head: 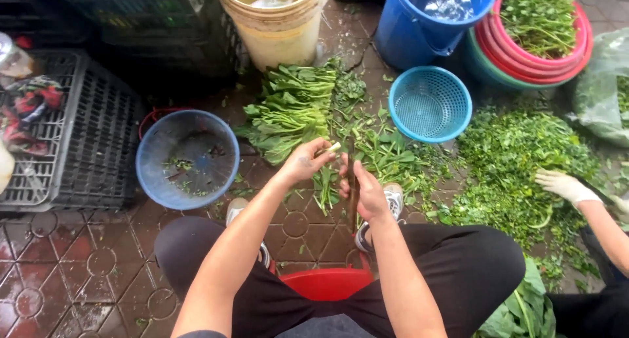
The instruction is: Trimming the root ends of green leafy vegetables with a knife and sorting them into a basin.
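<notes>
In the hands [337, 174], limp green stalk [325, 188]

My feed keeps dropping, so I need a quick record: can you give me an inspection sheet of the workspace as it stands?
Surface: wet patterned reddish floor tiles, strewn with leaf scraps.
Job's things: leafy green stalk in left hand; dark-handled knife in right hand; pile of leafy greens ahead.
Clutter: blue plastic basin, blue mesh colander, cream bucket, blue bucket, stacked red basins, grey crate.
Grips: both hands closed on their things.
Cables: nothing seen.
Surroundings: another person's gloved hand in loose greens.
</notes>
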